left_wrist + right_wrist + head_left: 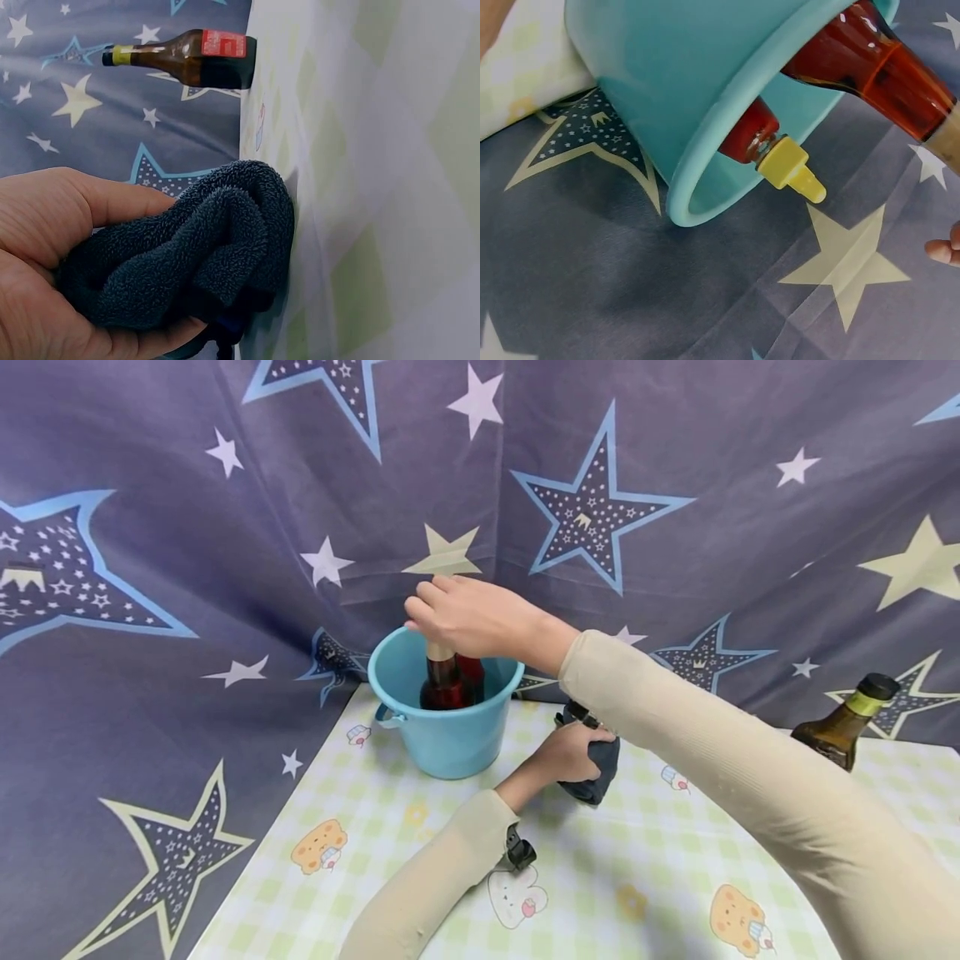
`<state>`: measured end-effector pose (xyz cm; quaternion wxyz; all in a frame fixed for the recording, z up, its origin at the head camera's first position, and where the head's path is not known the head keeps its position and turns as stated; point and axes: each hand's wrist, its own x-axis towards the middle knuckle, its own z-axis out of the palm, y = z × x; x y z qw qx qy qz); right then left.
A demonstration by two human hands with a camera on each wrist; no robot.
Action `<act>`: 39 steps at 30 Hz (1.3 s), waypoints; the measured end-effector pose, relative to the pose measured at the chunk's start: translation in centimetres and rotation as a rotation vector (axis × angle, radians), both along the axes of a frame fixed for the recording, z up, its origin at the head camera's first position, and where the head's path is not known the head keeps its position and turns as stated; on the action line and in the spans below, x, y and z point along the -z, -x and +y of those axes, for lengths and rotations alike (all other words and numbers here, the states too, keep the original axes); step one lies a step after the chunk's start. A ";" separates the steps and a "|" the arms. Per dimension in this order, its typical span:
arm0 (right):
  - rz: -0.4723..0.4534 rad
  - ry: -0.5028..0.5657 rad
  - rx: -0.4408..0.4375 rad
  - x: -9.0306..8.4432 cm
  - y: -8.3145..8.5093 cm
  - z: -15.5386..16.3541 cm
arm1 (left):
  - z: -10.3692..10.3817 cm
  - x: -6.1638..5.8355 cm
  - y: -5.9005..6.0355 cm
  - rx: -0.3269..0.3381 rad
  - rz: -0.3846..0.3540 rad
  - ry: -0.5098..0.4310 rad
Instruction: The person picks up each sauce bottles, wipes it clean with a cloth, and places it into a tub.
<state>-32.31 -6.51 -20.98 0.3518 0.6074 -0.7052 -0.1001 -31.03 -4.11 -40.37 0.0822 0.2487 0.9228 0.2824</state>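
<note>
Sleeves of smooth beige knit fill the bottom of the head view, both mine, crossing over a glossy tablecloth [615, 893] checked in pale green and yellow with cartoon bears.

My left hand [566, 753], just right of centre, has its fingers curled round a bunched dark navy towel [596, 768]. From the left wrist view the cloth [195, 247] is thick, looped terry, folded into soft rolls and pressed against the table surface, with my thumb lying along its top.

My right hand [468, 614] sits upper centre of the frame, over a round turquoise plastic bucket [450, 739] with a small side handle. Its fingers are bent down around the top of a dark red-brown glass bottle [442, 681] standing upright inside the bucket; the grip point itself is hidden under my knuckles. The right wrist view shows that bottle's glossy amber-red shoulder [877, 67] and a tan neck running toward my fingertips at the right edge.

Beside it in the bucket stands a second red bottle [750, 135] with a conical yellow plastic nozzle cap [791, 169] poking just past the smooth, rolled rim.

At the right edge of the head view, a brown glass bottle [843, 727] with a black cap and yellow-green neck band stands on the table, well apart. Behind everything hangs wrinkled slate-blue fabric [187, 568] printed with stars.
</note>
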 end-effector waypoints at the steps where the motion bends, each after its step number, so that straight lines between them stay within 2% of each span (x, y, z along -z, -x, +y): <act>1: -0.001 -0.010 -0.003 0.0 0.0 0.0 | -0.1 0.0 0.0 0.002 0.005 -0.002; 6: -0.008 -0.070 0.027 0.2 -0.2 0.3 | -0.4 0.2 -0.2 0.010 0.002 -0.024; 13: -0.004 -0.045 0.006 1.0 0.3 -0.2 | -0.5 0.5 -0.2 0.040 -0.020 -0.058; 19: 0.011 -0.039 0.055 1.0 0.5 -1.1 | 0.0 0.6 -0.2 -0.006 0.008 0.032; 23: -0.053 -0.041 0.087 0.7 0.4 -1.5 | 0.2 0.1 -0.4 -0.033 0.020 0.093; 28: -0.119 -0.066 0.066 0.4 0.3 -1.9 | 0.4 -0.5 -0.7 -0.051 0.028 0.141; 32: -0.078 -0.084 0.056 0.4 0.6 -2.0 | 0.4 -0.6 -0.7 -0.041 0.035 0.163; 39: -0.027 -0.077 0.137 0.5 1.1 -1.6 | 0.3 -0.2 -0.8 -0.027 0.063 0.118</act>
